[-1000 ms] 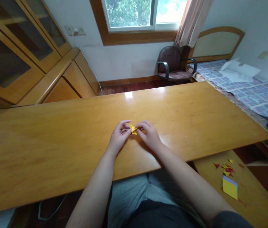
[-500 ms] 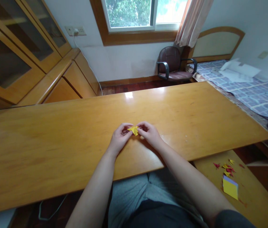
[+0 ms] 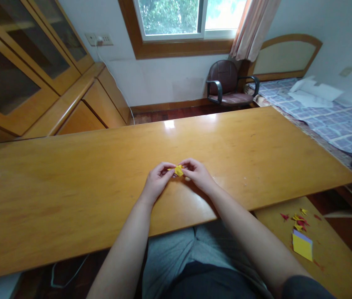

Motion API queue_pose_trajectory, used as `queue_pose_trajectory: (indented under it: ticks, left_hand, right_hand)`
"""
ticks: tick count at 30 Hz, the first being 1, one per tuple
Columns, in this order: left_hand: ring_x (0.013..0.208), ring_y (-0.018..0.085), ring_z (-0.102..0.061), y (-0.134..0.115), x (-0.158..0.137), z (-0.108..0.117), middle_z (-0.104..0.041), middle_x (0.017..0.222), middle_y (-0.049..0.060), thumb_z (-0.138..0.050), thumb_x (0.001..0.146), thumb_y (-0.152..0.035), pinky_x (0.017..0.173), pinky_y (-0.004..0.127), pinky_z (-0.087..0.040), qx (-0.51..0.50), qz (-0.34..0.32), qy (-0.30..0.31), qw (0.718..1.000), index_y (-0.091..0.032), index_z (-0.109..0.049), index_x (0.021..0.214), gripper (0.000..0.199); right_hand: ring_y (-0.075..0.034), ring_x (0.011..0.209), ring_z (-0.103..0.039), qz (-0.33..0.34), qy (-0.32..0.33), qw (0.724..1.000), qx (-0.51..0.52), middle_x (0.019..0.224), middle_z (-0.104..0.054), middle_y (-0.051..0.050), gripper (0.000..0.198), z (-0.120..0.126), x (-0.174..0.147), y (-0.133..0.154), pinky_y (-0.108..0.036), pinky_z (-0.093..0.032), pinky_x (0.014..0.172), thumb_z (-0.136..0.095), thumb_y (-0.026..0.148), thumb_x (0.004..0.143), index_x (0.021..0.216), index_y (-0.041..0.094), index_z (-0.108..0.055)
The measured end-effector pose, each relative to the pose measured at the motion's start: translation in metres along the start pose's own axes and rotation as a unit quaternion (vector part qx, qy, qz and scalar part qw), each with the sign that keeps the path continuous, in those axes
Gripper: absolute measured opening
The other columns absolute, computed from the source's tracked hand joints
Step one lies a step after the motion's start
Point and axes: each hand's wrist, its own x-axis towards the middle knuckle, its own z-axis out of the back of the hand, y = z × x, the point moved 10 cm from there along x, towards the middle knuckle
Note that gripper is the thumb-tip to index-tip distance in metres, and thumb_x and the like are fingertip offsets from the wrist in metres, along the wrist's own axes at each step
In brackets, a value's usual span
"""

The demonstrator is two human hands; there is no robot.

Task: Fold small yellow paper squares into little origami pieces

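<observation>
A small folded piece of yellow paper (image 3: 178, 170) is held just above the desk (image 3: 79, 187), between my two hands. My left hand (image 3: 158, 176) pinches its left end with thumb and fingers. On the other side, my right hand (image 3: 196, 172) grips the right end between thumb and forefinger. Parts of the paper are hidden behind the fingertips, so its exact folded shape is hard to make out.
Lower right, a lower wooden surface (image 3: 275, 220) carries several small red and yellow folded paper figures (image 3: 300, 222) and a stack of yellow square paper (image 3: 302, 246). Beyond the desk stand a brown armchair (image 3: 225, 83) and a bed (image 3: 334, 116); a glass-doored cabinet (image 3: 35, 79) is at left.
My left fingers have closed over the paper's left point, which stuck out more before. The yellow paper is turned slightly; both hands stay in nearly the same place.
</observation>
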Motion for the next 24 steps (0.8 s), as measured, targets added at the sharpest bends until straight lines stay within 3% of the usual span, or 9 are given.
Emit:
queue_pose_trajectory:
  ticks: [13, 24]
  left_hand:
    - [0.072, 0.015, -0.067, -0.0001, 0.0008, -0.0050, -0.070, 0.081, 0.001, -0.075, 0.079, -0.035, 0.072, 0.028, -0.056, -0.091, 0.025, 0.019, 0.995, -0.018, -0.065, 0.099, 0.028]
    - [0.073, 0.015, -0.067, -0.0038, 0.0010, -0.0021, -0.069, 0.085, 0.002, -0.070, 0.082, -0.035, 0.071, 0.028, -0.056, -0.005, 0.013, 0.005, 1.000, -0.018, -0.066, 0.096, 0.023]
  right_hand:
    - [-0.013, 0.069, -0.057, -0.018, 0.029, 0.999, -0.020, 0.078, -0.067, 0.000, 0.021, -0.0042, -0.0007, -0.0004, -0.025, -0.043, 0.066, -0.072, 0.032, 0.073, 0.087, 0.018, -0.067]
    - [-0.011, 0.063, -0.053, -0.026, 0.031, 0.999, -0.010, 0.075, -0.064, 0.002, 0.032, -0.0090, -0.0034, 0.0034, -0.022, -0.038, 0.056, -0.076, 0.041, 0.074, 0.093, 0.018, -0.065]
